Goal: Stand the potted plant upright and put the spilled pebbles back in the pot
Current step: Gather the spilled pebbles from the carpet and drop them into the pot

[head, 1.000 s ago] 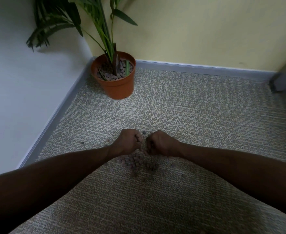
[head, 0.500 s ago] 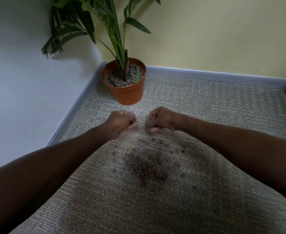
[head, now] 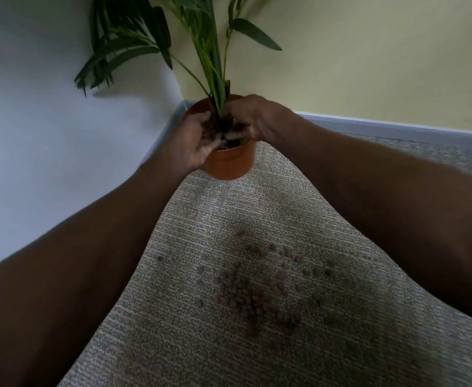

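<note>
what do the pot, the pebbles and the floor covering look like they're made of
Pot: probably plastic rather than terracotta, going by its smooth, even orange wall and thin rim, though blur leaves that open.
Pebbles: small, rounded, matte brown-grey grains, likely expanded clay, possibly stone.
Floor covering: carpet, a low-pile woven textile with a flecked grey-beige ribbed texture.

Room corner ahead of me: white wall (head: pixel 33 113) at left, pale yellow wall (head: pixel 368 51) at right, grey skirting board (head: pixel 382 127) along base. Grey-beige ribbed carpet (head: pixel 190 344) underfoot. Light dim.
</note>
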{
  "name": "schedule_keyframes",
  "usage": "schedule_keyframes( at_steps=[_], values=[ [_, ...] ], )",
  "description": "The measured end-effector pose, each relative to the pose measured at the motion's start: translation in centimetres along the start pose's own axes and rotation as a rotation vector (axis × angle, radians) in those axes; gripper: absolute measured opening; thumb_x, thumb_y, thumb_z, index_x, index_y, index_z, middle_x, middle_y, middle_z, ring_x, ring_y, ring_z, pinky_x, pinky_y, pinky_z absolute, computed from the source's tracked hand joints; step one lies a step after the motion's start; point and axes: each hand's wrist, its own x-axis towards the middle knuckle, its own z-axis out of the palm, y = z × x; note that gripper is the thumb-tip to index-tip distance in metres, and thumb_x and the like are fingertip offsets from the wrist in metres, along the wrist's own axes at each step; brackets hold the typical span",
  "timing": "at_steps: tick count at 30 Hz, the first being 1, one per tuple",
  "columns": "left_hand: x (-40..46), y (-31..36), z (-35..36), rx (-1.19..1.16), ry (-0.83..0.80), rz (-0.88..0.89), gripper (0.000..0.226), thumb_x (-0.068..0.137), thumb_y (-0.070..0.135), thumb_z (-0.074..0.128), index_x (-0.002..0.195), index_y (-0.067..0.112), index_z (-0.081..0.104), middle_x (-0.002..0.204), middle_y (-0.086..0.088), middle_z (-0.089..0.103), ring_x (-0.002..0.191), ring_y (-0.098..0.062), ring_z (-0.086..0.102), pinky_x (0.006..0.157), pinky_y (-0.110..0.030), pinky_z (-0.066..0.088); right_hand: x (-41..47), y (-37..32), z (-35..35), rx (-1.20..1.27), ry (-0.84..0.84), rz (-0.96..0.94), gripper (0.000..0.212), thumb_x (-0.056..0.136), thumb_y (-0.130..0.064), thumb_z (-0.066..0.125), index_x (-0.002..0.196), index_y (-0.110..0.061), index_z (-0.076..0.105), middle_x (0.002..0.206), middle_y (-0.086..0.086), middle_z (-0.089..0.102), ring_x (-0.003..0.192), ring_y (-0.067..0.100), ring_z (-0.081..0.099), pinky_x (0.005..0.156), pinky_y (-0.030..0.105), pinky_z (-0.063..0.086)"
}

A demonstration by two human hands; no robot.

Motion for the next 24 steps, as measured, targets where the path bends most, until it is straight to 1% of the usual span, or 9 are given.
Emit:
schedule_keyframes(
  at_steps=[3, 6, 8, 11, 13, 16, 19, 21, 24],
  values=[
    [-0.2, 0.5, -1.1, -0.055, 0.006, 0.047, 0.021, 0.097, 0.018, 0.047, 0.096, 0.006, 0.065, 0.084, -0.009, 0.077, 0.083, -0.02, 0.073, 0.071, -0.031, 0.061, -0.5, 0.1, 0.2, -0.017, -0.057, -0.045, 0.01, 0.086, -0.001, 0.058, 0.079, -0.006, 0.064, 0.062, 0.007, 0.072, 0.058, 0.018, 0.071, 0.049, 0.031, 0.06],
    [-0.4, 0.1, -3.1, -0.062, 0.241, 0.132, 0.012, 0.092, 0.016, 0.056, 0.087, 0.008, 0.064, 0.085, -0.008, 0.071, 0.08, -0.016, 0.07, 0.072, -0.025, 0.061, -0.6, 0.4, -0.5, -0.014, 0.07, -0.087, 0.018, 0.08, -0.01, 0.072, 0.093, 0.002, 0.068, 0.085, 0.013, 0.071, 0.068, 0.025, 0.074, 0.047, 0.027, 0.058],
    [-1.0, -1.0, -5.3, 0.014, 0.306, 0.137, 0.023, 0.094, 0.007, 0.046, 0.072, 0.006, 0.055, 0.07, -0.008, 0.057, 0.057, -0.012, 0.06, 0.052, -0.017, 0.053, -0.9, 1.1, -1.4, -0.014, 0.146, -0.117, 0.015, 0.08, -0.008, 0.071, 0.087, 0.005, 0.07, 0.074, 0.014, 0.072, 0.057, 0.025, 0.073, 0.045, 0.027, 0.058],
    [-2.6, -3.8, -9.9, 0.67, 0.295, 0.082, 0.03, 0.093, 0.007, 0.039, 0.065, 0.016, 0.043, 0.067, -0.001, 0.044, 0.054, -0.01, 0.045, 0.042, -0.014, 0.041, -2.2, 4.2, -3.3, -0.157, 0.165, -0.135, 0.015, 0.089, -0.005, 0.06, 0.08, 0.006, 0.067, 0.06, 0.013, 0.067, 0.044, 0.021, 0.064, 0.046, 0.031, 0.058],
    [-4.2, -6.3, -13.6, 1.152, 0.307, 0.027, 0.031, 0.094, 0.013, 0.046, 0.065, 0.025, 0.042, 0.069, 0.003, 0.046, 0.059, -0.01, 0.046, 0.052, -0.017, 0.044, -3.3, 7.5, -4.7, -0.359, 0.089, -0.095, 0.019, 0.092, -0.007, 0.055, 0.086, 0.008, 0.065, 0.069, 0.018, 0.067, 0.049, 0.024, 0.062, 0.051, 0.036, 0.057],
    [-6.8, -10.4, -18.6, 1.567, 0.218, -0.065, 0.041, 0.09, 0.012, 0.055, 0.068, 0.038, 0.032, 0.092, -0.007, 0.052, 0.082, -0.025, 0.054, 0.064, -0.024, 0.039, -5.3, 12.8, -6.5, -0.704, -0.037, -0.045, 0.019, 0.089, -0.009, 0.057, 0.098, 0.003, 0.069, 0.084, 0.022, 0.071, 0.066, 0.029, 0.066, 0.067, 0.043, 0.059],
    [-9.1, -12.5, -20.5, 1.723, 0.2, -0.001, 0.027, 0.084, 0.015, 0.06, 0.09, 0.038, 0.048, 0.117, -0.018, 0.054, 0.102, -0.034, 0.058, 0.079, -0.032, 0.045, -7.6, 17.2, -7.2, -0.995, -0.159, -0.132, 0.027, 0.079, -0.012, 0.065, 0.106, -0.008, 0.07, 0.096, 0.017, 0.072, 0.086, 0.029, 0.067, 0.081, 0.031, 0.052],
    [-9.6, -13.3, -20.3, 1.748, 0.151, 0.075, 0.021, 0.078, 0.008, 0.064, 0.098, 0.016, 0.063, 0.104, -0.021, 0.066, 0.093, -0.035, 0.064, 0.079, -0.032, 0.047, -8.7, 19.7, -6.9, -1.087, -0.213, -0.243, 0.03, 0.077, -0.014, 0.07, 0.106, -0.006, 0.068, 0.099, 0.018, 0.069, 0.096, 0.03, 0.063, 0.083, 0.029, 0.045],
    [-10.3, -14.4, -18.3, 1.745, 0.056, 0.224, 0.008, 0.078, 0.003, 0.064, 0.081, 0.003, 0.071, 0.087, -0.018, 0.074, 0.088, -0.034, 0.068, 0.082, -0.032, 0.047, -9.4, 21.7, -5.8, -1.083, -0.261, -0.322, 0.023, 0.075, -0.016, 0.074, 0.096, -0.006, 0.069, 0.096, 0.013, 0.071, 0.09, 0.023, 0.061, 0.076, 0.026, 0.039]
  ],
)
